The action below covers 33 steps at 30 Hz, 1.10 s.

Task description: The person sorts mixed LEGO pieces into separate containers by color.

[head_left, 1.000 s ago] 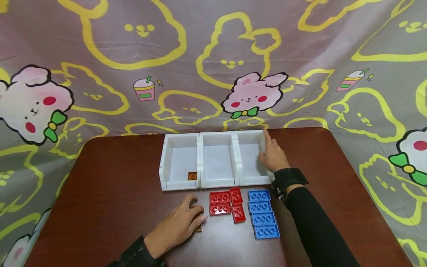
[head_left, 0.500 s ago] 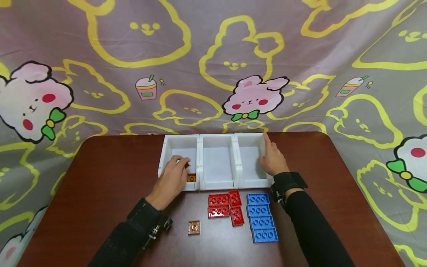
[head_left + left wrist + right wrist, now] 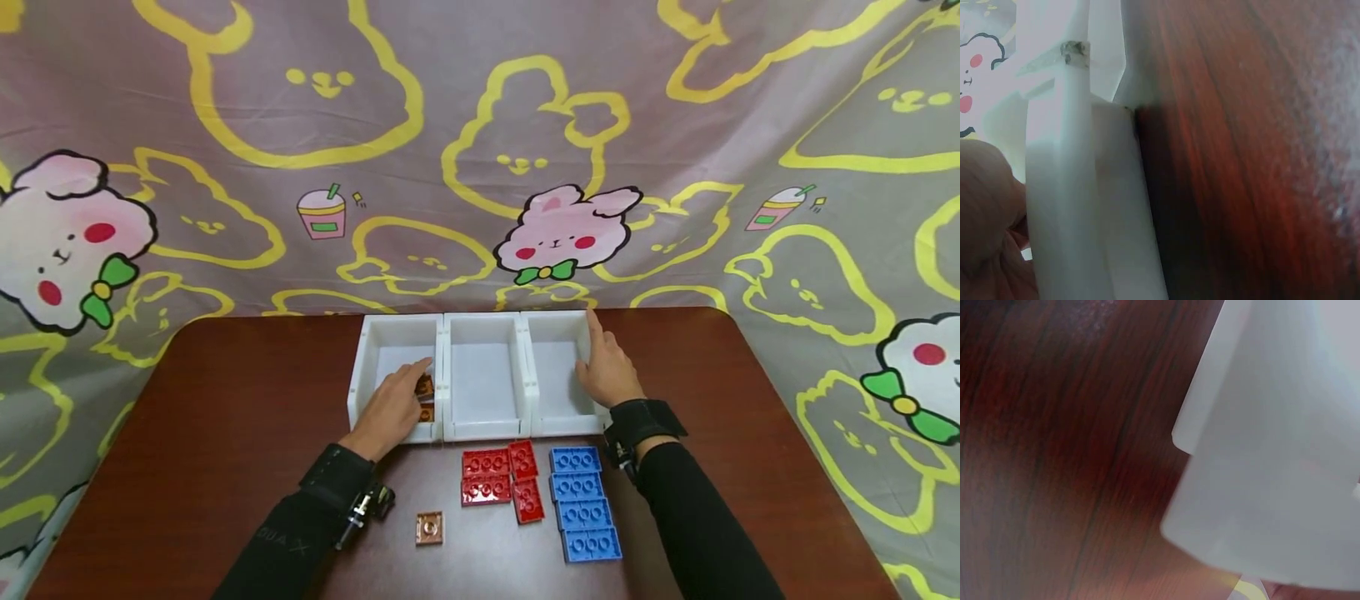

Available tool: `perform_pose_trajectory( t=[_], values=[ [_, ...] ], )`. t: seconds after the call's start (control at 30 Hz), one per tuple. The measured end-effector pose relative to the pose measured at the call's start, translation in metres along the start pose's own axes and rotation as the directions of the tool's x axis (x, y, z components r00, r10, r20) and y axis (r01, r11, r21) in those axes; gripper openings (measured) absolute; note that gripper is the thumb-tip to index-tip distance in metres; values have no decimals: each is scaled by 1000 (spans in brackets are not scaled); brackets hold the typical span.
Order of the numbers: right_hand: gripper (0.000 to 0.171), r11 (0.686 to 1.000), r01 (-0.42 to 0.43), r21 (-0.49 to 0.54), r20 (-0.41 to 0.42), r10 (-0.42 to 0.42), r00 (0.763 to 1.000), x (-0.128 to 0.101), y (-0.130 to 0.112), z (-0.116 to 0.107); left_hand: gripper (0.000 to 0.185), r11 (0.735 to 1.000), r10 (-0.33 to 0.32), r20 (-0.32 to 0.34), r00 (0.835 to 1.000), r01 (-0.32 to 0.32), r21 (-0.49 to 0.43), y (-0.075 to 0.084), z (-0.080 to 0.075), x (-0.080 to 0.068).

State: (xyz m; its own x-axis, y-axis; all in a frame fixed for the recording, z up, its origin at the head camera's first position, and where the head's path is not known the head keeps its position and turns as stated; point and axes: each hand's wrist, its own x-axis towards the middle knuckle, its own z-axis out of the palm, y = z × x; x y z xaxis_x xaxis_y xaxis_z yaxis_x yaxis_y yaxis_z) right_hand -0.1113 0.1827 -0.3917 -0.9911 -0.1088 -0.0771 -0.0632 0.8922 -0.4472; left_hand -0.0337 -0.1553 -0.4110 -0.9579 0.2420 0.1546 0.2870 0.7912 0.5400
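Left hand (image 3: 390, 408) is reaching into the left bin (image 3: 362, 367), fingers pinching a brown brick (image 3: 424, 387) just above a 2nd brown brick (image 3: 427, 412) lying on that bin's floor. Right hand (image 3: 606, 373) is resting flat, fingers straight, against the right bin (image 3: 558, 367). In front of the bins: a 3rd brown brick (image 3: 429, 527), 4 red bricks (image 3: 501, 482), 4 blue bricks (image 3: 582, 502) on the table (image 3: 225, 433).

Red plates (image 3: 501, 481), blue plates (image 3: 583, 504)
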Motion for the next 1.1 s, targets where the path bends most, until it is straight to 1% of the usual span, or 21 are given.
perform_pose_trajectory(
  t=[0.17,0.33,0.47,0.53,0.6,0.7,0.8,0.83,0.93,1.0,1.03,1.1],
  values=[
    [84,1000,7,-1,-2,-7,1000,0,1,0,60,999,-21,-8,1000,21,-41,2,2,-1],
    [84,1000,16,0,-3,-16,1000,-1,2,1,58,1000,-4,4,1000,4,-30,3,3,-5],
    [83,1000,17,3,-3,-17,1000,-1,4,2,57,1000,2,23,1000,-1,-24,5,1,-10],
    [83,1000,17,7,0,-17,1000,-2,4,2,58,1000,12,13,1000,-12,-25,6,-1,-11],
    [83,1000,20,12,1,-20,1000,-2,4,2,58,999,32,-12,999,-32,-26,8,-4,-14],
    [84,999,29,15,-2,-29,1000,-2,3,2,56,999,38,-49,998,-39,-17,15,-10,-21],
    [84,999,38,15,-5,-38,999,-1,2,1,51,1000,13,-59,998,-13,-6,28,-17,-35],
    [84,999,41,15,-7,-41,999,0,2,0,49,1000,-2,-49,999,1,-5,34,-20,-40],
    [84,999,37,15,-7,-37,999,2,1,-1,42,1000,-15,-11,1000,15,7,49,-24,-62],
    [84,999,35,12,-8,-35,999,3,1,-1,37,1000,1,28,1000,-2,24,57,-23,-78],
    [84,999,34,11,-9,-34,999,3,2,-1,34,999,12,59,998,-15,37,59,-22,-86],
    [84,1000,29,11,-8,-29,1000,3,4,0,26,996,51,109,993,-59,70,62,-18,-102]
  ],
)
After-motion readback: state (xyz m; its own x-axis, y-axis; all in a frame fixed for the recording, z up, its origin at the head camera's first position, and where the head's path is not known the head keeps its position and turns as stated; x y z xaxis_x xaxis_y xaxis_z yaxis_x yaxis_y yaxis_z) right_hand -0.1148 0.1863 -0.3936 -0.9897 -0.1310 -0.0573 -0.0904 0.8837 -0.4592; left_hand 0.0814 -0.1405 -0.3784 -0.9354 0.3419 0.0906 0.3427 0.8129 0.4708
